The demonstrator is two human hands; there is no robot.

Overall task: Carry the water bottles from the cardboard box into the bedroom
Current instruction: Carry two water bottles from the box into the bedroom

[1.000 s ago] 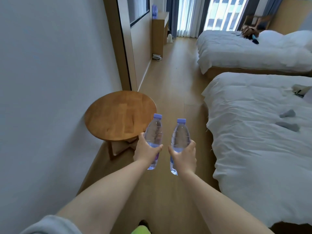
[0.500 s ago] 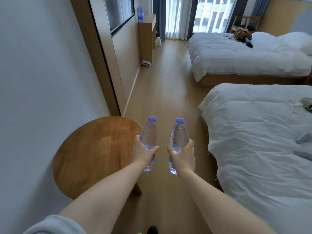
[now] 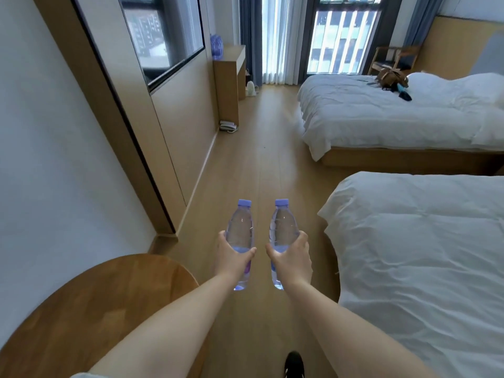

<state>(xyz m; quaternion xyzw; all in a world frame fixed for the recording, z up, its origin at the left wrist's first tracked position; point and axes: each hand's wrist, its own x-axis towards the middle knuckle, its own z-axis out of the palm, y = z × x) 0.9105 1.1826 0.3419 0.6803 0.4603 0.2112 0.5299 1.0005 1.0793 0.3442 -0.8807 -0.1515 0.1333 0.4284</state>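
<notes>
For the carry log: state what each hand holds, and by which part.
Left hand grips a water bottle around its lower body; right hand likewise grips another bottle.

A strip of bare wooden floor runs straight ahead to the curtained window, open all the way. On the right it is hemmed in by the near bed, whose duvet corner juts toward the lane, and farther on by the far bed; a narrow gap of floor separates the two. On the left stand the round wooden bench, close under the left forearm, then the wall panel, and beyond it a wooden desk with a telephone on the floor at its foot.
</notes>
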